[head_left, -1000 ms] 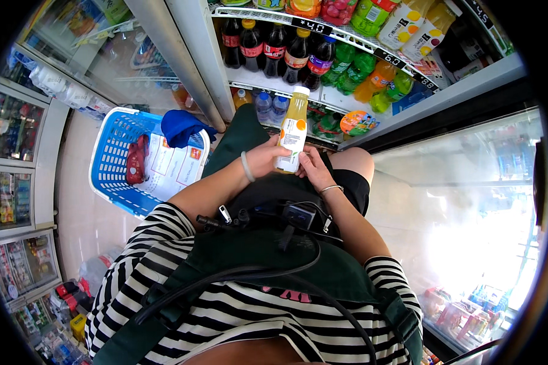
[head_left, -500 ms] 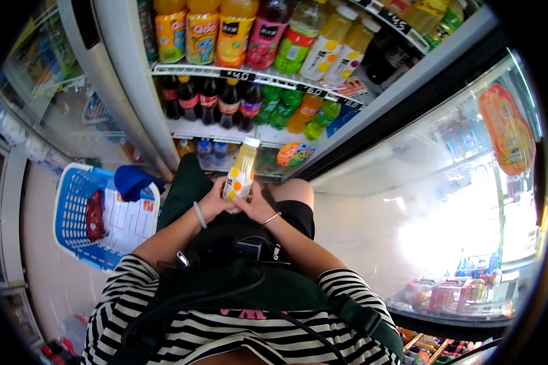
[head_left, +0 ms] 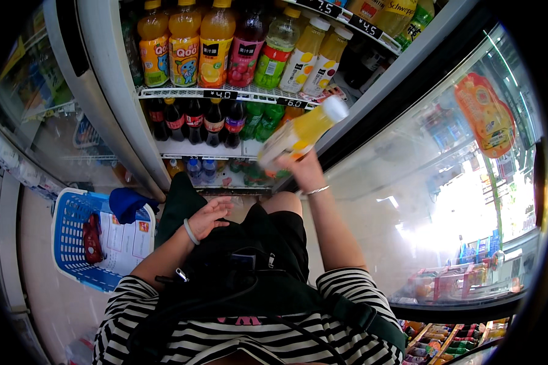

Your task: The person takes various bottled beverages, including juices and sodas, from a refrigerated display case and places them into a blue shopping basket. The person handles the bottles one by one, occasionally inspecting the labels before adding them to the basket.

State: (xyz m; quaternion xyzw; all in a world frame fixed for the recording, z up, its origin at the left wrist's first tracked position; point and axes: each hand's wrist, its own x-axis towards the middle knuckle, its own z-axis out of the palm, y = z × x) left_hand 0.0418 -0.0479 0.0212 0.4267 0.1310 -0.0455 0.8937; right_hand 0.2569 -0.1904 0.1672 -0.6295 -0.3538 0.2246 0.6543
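My right hand (head_left: pixel 301 168) is closed around a yellow juice bottle (head_left: pixel 304 135) with a white cap and a white label. The bottle is raised and tilted, its cap toward the upper right, in front of the fridge shelves. Two bottles like it, one of them a juice bottle (head_left: pixel 324 63), stand at the right end of the upper shelf's row. My left hand (head_left: pixel 210 218) is by my lap, fingers apart, holding nothing.
Soda bottles (head_left: pixel 195 121) stand on the lower shelf (head_left: pixel 189 148). A blue basket (head_left: pixel 73 237) with papers, a red package (head_left: pixel 92 238) and a blue cloth (head_left: pixel 129 205) sits at my left. An open glass door (head_left: pixel 371 237) swings out at right; a metal-edged door (head_left: pixel 112 115) is at left.
My right hand has lifted the juice bottle up and to the right, toward the shelves. My left hand has let go of it and stays low.
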